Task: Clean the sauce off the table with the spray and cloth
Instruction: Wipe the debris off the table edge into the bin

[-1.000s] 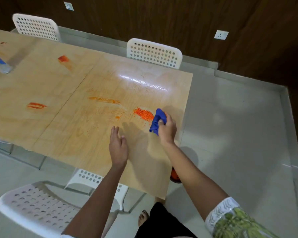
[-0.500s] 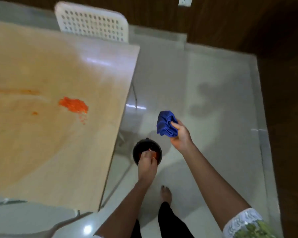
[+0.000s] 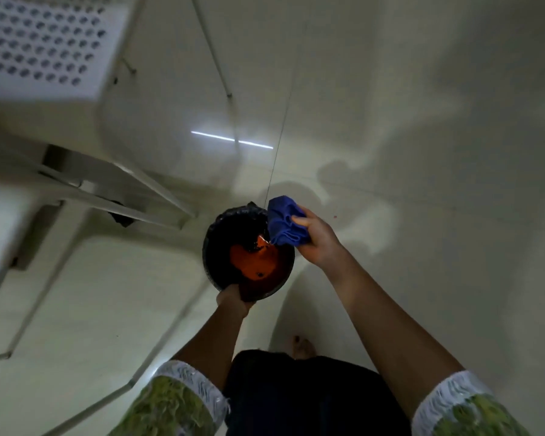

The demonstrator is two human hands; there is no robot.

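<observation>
1. The view looks straight down at a pale tiled floor (image 3: 390,89); the frame is dim and slightly blurred.
2. The right hand (image 3: 317,239) holds a bunched blue cloth (image 3: 283,223). The fingers (image 3: 299,220) are closed over the cloth's right side, with the thumb on top; most of the fabric projects to the left of the fingers.
3. The cloth sits over the far right rim of a round black bin (image 3: 227,234), its lower left edge hanging above the bin's opening.
4. Orange material (image 3: 255,262) shows inside the bin, in its near half. Whether it is the bin's wall or its contents cannot be told.
5. The left hand (image 3: 233,298) is at the near rim of the bin. Its fingers appear closed on the rim, but the grip itself is hidden behind the hand and cannot be confirmed.
6. A white perforated chair (image 3: 41,42) stands at the far left; white frame legs (image 3: 114,196) run just left of the bin.
7. A bare foot (image 3: 302,347) rests on the floor, near of the bin.
</observation>
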